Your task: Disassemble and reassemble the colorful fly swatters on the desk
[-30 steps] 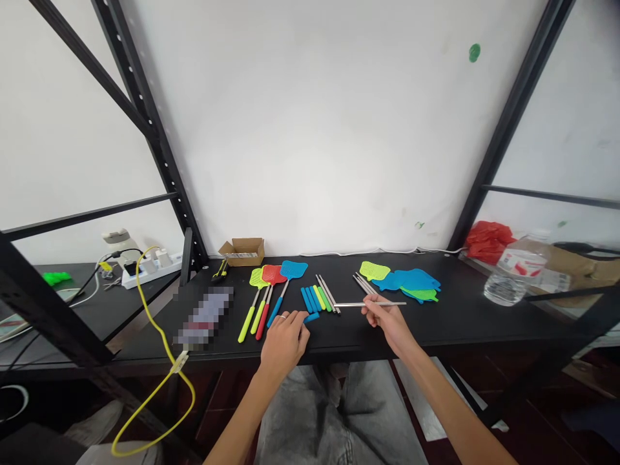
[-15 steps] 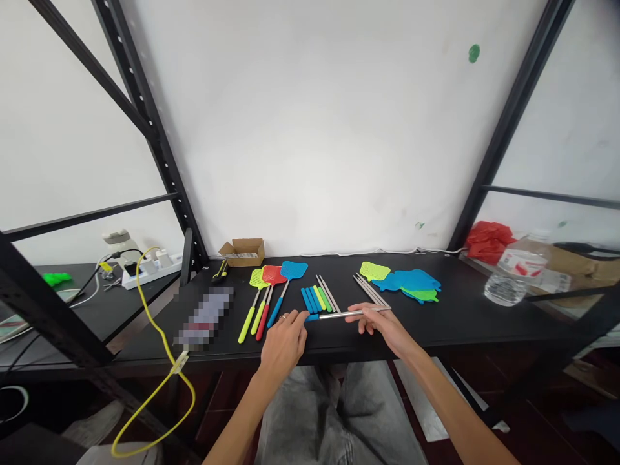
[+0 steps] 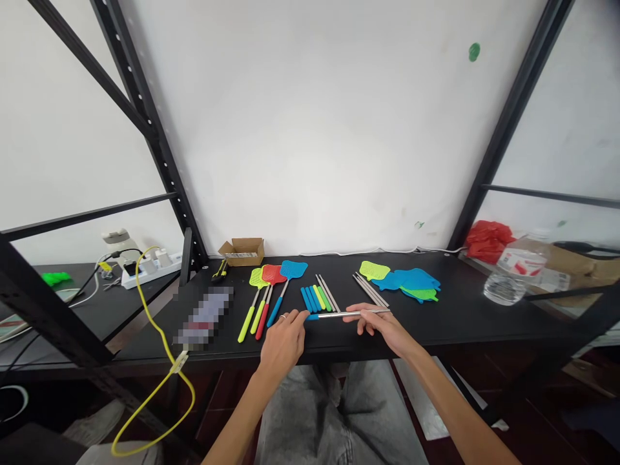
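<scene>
My left hand (image 3: 285,339) is closed round a blue handle (image 3: 313,317) near the desk's front edge. A metal rod (image 3: 334,314) runs from that handle to the right, and my right hand (image 3: 380,326) pinches it, its tip showing past the fingers. Just behind lie several blue, yellow and green handles (image 3: 316,299) and a few loose metal rods (image 3: 328,294). More rods (image 3: 371,290) lie behind my right hand. Further right are blue swatter heads (image 3: 411,281), with a yellow swatter head (image 3: 374,270) and a green one (image 3: 420,295). To the left lie assembled fly swatters (image 3: 264,310) in yellow, red and blue.
An open cardboard box (image 3: 245,253) and a yellow-black cutter (image 3: 220,271) sit at the back left. A blurred-out device (image 3: 206,320) with a yellow cable (image 3: 157,329) lies left. A water bottle (image 3: 516,274) and red bag (image 3: 488,242) stand right. Black frame posts (image 3: 167,161) rise on both sides.
My right hand's fingers have shifted slightly left along the metal rod. My left hand keeps its hold on the blue handle, and the laid-out pieces have not moved.
</scene>
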`<state>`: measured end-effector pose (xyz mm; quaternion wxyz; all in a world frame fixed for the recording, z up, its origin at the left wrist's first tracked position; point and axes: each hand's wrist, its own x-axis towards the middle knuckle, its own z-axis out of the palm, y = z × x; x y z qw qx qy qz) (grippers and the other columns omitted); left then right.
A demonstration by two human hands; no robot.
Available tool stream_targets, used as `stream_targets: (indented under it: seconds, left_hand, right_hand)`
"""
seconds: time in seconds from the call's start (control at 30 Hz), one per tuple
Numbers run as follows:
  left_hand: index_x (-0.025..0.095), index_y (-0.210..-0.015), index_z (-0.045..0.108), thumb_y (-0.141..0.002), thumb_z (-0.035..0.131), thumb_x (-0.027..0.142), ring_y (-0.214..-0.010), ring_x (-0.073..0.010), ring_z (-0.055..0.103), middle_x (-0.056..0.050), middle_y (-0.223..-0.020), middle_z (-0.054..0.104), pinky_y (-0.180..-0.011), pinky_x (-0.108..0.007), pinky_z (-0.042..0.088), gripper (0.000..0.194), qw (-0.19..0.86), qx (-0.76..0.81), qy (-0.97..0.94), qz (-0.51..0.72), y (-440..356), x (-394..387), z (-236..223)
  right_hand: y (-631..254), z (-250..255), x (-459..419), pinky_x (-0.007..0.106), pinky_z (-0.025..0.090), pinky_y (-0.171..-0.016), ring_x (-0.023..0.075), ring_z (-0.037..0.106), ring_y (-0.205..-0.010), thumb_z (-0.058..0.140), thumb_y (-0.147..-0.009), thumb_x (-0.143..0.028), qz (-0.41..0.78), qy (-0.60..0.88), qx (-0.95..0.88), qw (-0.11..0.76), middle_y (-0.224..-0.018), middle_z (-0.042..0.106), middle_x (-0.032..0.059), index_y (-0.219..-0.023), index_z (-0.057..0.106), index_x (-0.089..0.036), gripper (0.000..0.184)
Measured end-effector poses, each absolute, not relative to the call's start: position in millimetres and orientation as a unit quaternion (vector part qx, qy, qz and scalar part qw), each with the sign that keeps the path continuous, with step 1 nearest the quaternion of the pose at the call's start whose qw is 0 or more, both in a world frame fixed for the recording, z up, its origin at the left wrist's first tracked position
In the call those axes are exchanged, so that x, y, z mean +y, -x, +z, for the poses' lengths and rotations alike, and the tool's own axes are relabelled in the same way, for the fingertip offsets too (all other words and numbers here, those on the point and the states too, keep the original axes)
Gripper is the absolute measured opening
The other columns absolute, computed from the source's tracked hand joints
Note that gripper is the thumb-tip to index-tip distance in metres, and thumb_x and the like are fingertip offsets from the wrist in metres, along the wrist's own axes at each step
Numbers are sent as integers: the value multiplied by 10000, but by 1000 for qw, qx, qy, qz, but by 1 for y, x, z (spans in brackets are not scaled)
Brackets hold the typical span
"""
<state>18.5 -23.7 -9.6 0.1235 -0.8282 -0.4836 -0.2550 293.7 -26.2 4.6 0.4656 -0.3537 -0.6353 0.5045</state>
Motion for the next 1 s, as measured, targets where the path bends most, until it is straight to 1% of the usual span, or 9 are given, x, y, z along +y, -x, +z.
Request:
stream_targets:
  seconds: [0.13,0.23,0.43,0.5,0.63,0.7,0.83,0.93,1.0]
  left_hand:
    - [220,-1240,547,-971,360,125,-878,-214,589,-49,-983,632,-711,-309,469,341,122,-482,830,-254,-18,-24,-9]
    - [222,-1228,553,-974,358,129,-869,-212,585,-46,-969,632,-703,-309,465,333,122,-477,834,-251,-18,-25,-8]
    - [222,-1236,547,-976,352,129,-879,-211,592,-53,-980,635,-701,-305,467,338,126,-471,835,-253,-18,-24,-9]
    - [222,-1247,542,-974,354,128,-881,-213,594,-54,-994,636,-696,-307,469,344,127,-476,833,-253,-18,-24,-9]
    - [222,-1255,539,-975,345,130,-859,-207,594,-57,-981,640,-683,-305,469,354,130,-478,830,-258,-18,-24,-10]
    - [220,-1251,541,-975,347,135,-855,-207,595,-58,-975,640,-672,-300,467,349,129,-477,830,-259,-19,-24,-10]
    - [225,-1253,535,-977,356,147,-864,-211,602,-54,-988,640,-674,-297,469,338,128,-477,832,-252,-19,-25,-9]
    - [230,-1227,545,-980,354,153,-853,-210,605,-50,-976,640,-683,-298,474,321,123,-474,837,-245,-19,-24,-8]
    - [233,-1204,556,-981,352,155,-853,-209,609,-52,-965,640,-691,-299,479,312,122,-468,841,-242,-19,-24,-8]
  right_hand:
    - [-293,5,-27,279,361,-557,174,609,-717,519,-942,-470,497,354,-645,459,-1079,726,127,-1182,682,-207,391]
    - [-291,1,-24,267,354,-535,156,583,-671,581,-905,-475,500,371,-624,472,-996,731,110,-1196,659,-202,407]
    - [-288,-7,-14,235,313,-458,120,507,-548,768,-751,-455,477,408,-532,568,-755,654,24,-1039,602,-196,422]
    - [-288,-7,-13,231,314,-451,120,519,-543,767,-746,-468,484,408,-506,586,-771,660,32,-1020,582,-198,427]
    - [-289,-3,-16,240,341,-460,138,572,-597,718,-782,-500,495,400,-510,578,-906,694,92,-921,606,-186,361]
    - [-289,-2,-17,239,341,-458,134,568,-586,717,-780,-492,492,404,-513,576,-883,698,87,-892,610,-185,344]
    - [-288,-3,-15,237,348,-463,136,555,-578,722,-767,-459,481,418,-516,573,-830,698,59,-1008,616,-200,370]
    - [-287,-6,-14,251,379,-483,157,576,-628,673,-800,-462,459,442,-559,531,-892,703,88,-1010,647,-182,352]
    - [-284,-7,-16,269,417,-520,172,595,-660,635,-828,-441,411,468,-604,498,-919,700,86,-999,665,-187,308]
